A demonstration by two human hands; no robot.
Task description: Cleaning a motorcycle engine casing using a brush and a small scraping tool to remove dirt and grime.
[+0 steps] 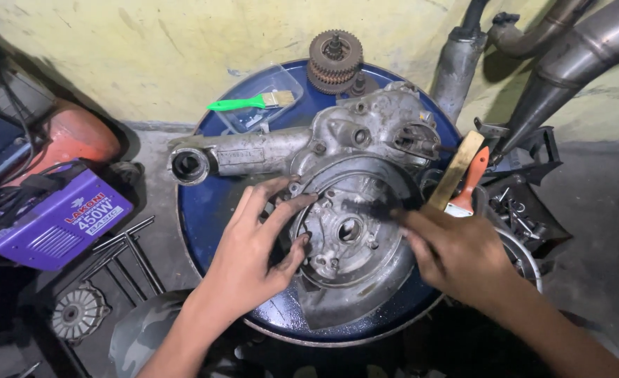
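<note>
Grime covers the grey cast-metal engine casing (337, 182), which lies flat on the round blue drum lid (208, 210); its long axis runs from the tubular arm at the lid's left edge to the wide round housing on the right. The left hand (253, 252) rests open, fingers spread on the housing's left rim. The right hand (456, 255) closes around a dark, blurred tool reaching into the housing. Behind the casing lie a green-handled paintbrush (246, 103) and a rusty gear cluster (334, 59).
</note>
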